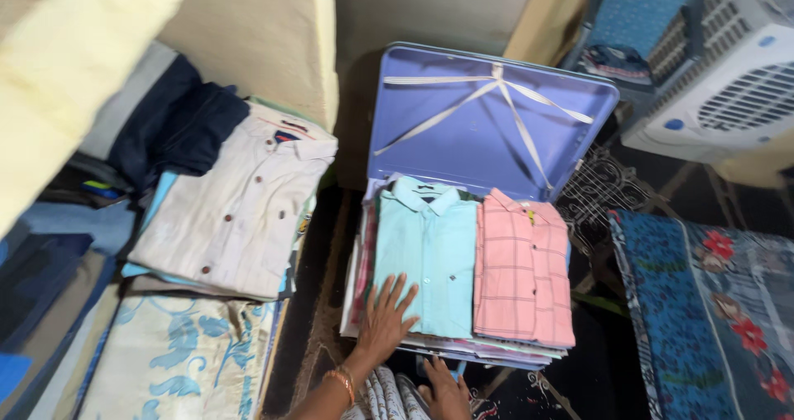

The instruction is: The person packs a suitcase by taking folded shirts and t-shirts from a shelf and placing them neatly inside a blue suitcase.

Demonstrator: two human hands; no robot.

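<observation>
An open suitcase with a blue lid [488, 114] stands propped up, white straps crossing its inside. Stacked folded clothes fill its base, topped by a light teal shirt [430, 246] and a pink checked shirt [521, 271] side by side. My left hand [387, 317], fingers spread, presses flat on the lower left of the teal shirt; a bangle sits on the wrist. My right hand [447, 391] is low at the front edge of the stack, touching its underside; its fingers are partly hidden.
A pile of folded clothes topped by a cream buttoned shirt [240, 209] lies at left beside dark garments [178, 126]. A patterned cloth [178, 358] sits below it. A white air cooler [728, 73] stands at upper right, and a blue floral bedspread [711, 312] at right.
</observation>
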